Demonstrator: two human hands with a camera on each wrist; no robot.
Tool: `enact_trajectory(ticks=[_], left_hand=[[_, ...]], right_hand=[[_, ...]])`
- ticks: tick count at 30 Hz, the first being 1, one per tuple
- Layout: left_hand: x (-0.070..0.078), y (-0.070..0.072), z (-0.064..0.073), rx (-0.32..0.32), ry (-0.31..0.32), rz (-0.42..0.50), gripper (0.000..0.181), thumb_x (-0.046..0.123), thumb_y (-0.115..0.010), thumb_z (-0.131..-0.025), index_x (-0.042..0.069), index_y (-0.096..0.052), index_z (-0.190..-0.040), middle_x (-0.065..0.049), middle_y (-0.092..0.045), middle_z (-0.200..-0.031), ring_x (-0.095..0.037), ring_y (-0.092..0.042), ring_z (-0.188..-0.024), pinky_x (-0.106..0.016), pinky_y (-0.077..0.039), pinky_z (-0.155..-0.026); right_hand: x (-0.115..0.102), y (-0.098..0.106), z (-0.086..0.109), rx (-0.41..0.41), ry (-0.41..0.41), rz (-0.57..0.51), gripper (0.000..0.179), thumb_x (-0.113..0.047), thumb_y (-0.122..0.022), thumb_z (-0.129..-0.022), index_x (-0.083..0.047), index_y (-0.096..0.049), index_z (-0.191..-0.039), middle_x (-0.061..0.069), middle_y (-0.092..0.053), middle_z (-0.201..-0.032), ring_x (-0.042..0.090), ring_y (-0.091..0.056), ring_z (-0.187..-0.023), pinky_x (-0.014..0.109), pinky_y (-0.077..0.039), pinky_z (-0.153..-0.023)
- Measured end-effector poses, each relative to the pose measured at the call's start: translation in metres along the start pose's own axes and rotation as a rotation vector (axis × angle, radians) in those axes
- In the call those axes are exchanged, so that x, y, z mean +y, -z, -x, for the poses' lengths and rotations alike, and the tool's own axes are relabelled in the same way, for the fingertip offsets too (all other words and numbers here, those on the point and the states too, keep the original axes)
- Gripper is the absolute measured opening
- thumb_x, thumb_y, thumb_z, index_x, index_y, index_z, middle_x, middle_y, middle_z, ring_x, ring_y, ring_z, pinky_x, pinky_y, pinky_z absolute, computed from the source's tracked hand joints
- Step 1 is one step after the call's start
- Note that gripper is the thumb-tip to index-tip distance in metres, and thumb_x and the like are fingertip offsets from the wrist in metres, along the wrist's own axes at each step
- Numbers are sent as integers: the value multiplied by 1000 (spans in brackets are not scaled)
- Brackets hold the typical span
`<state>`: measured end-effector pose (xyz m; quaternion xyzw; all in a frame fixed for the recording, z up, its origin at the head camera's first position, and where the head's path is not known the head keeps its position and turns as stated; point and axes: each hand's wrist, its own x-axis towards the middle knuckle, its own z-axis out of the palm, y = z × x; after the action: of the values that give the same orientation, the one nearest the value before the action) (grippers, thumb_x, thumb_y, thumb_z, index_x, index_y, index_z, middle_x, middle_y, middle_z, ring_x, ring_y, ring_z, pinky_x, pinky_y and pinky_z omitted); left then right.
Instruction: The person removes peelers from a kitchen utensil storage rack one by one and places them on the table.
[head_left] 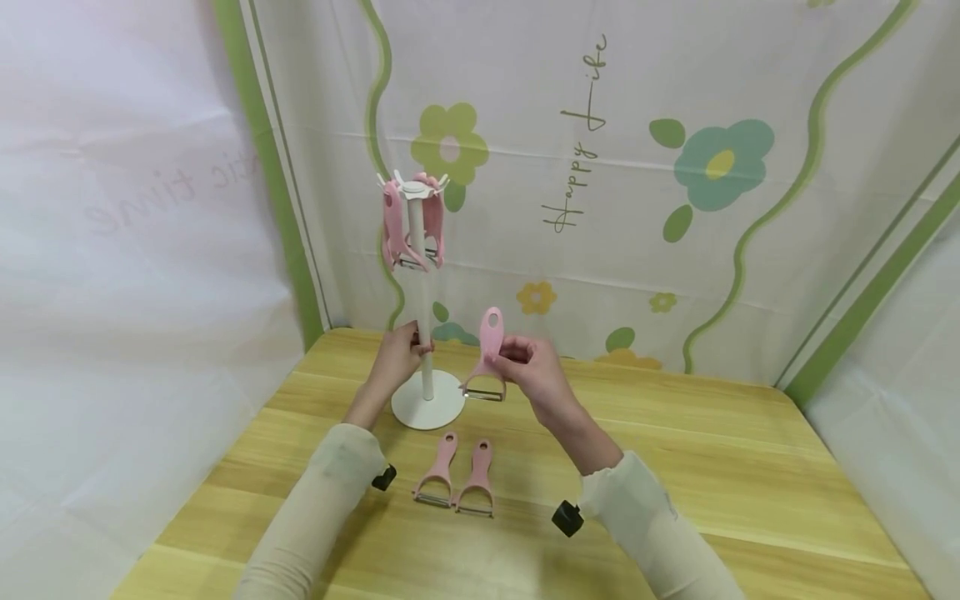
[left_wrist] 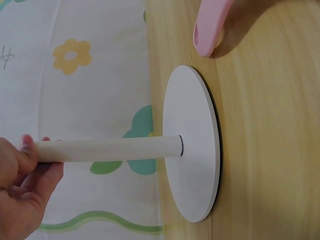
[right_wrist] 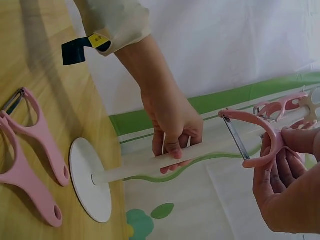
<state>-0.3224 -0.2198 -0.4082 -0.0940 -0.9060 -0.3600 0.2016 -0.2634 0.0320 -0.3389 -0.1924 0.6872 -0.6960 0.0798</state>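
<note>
My left hand (head_left: 399, 357) grips the white pole (left_wrist: 110, 149) of a stand, low down above its round base (head_left: 428, 410). Between the thumb and fingers of my right hand (head_left: 534, 372) is a pink peeler (head_left: 491, 337), its handle pointing up and its blade down, just right of the pole. Several pink peelers (head_left: 393, 218) hang from the hooked white top (head_left: 413, 188) of the stand. On the table in front of the base lie two more pink peelers, a left one (head_left: 444, 461) and a right one (head_left: 480, 472), side by side with their handles pointing away.
The wooden table (head_left: 720, 483) reaches back to a white curtain (head_left: 510, 208) printed with flowers. A plain white sheet (head_left: 135, 275) hangs at the left. Dark wrist devices, a left one (head_left: 384, 477) and a right one (head_left: 567, 518), sit below the sleeves.
</note>
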Motion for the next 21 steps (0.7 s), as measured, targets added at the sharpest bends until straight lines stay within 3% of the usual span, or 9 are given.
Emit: enact_trajectory(ticks=[11,21], left_hand=[[0,-1,0,-11,25,15,11,2,-68,-93,-2,-65,-102,-19,-74,-97,-34,-73,-97,-45,-60,-86],[1,1,-1,1,6,8,9,4,-68,-93,0,-66,-100,-18,-75,-95,-34,-74,-96,-46,-60,-86]], right_hand=[[28,8,10,27,-102,-10,24,1,-63,-94,13,-61,-115,-3,-67,-86,8,-66,-82,19,-57,-73],[50,16,20,22,-149,-4,25,0,-63,-94,12,-61,-115,-1,-67,-84,9,-66,-81,21,-58,-74]])
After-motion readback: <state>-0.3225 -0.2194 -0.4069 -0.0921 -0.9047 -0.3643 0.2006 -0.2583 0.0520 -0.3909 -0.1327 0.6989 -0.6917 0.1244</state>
